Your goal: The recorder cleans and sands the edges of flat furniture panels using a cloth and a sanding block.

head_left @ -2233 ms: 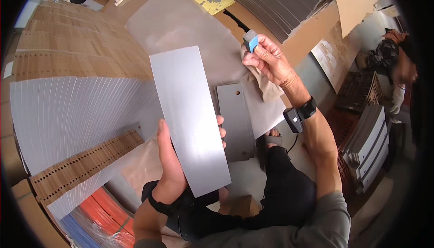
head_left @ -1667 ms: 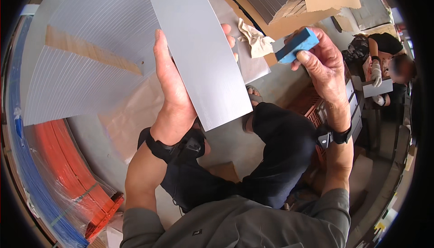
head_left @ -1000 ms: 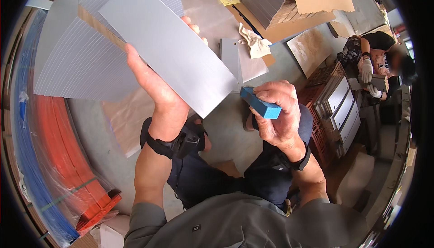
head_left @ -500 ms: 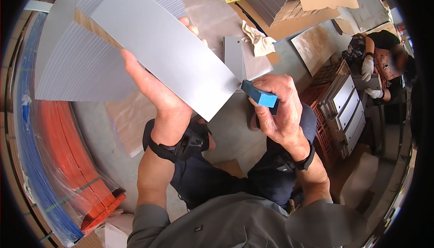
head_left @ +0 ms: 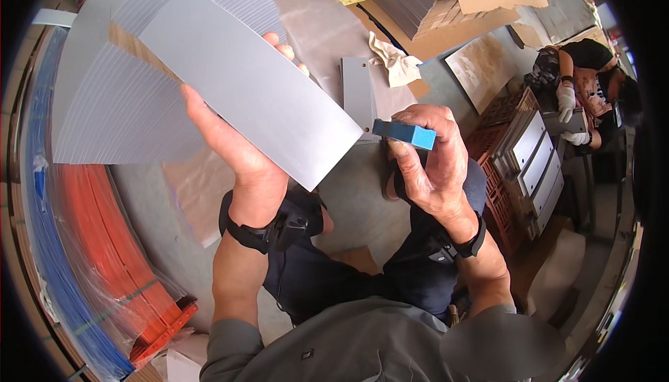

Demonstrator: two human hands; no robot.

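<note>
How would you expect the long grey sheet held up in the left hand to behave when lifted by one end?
The grey sheet probably stays stiff: gripped near one end by the left hand, it shows no droop. It looks thin, so likely light for its size. Its smooth face may be slippery.

The grey panel [head_left: 244,82] hides most of the left hand's [head_left: 240,152] fingers and part of the fanned grey sheets [head_left: 125,117] behind. At far right, a co-worker [head_left: 589,82] is partly lost in the dark rim, their held item indistinct.

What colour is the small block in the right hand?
Blue, held in the right hand: the block shows clearly in the head view, beside the grey panel.
</note>
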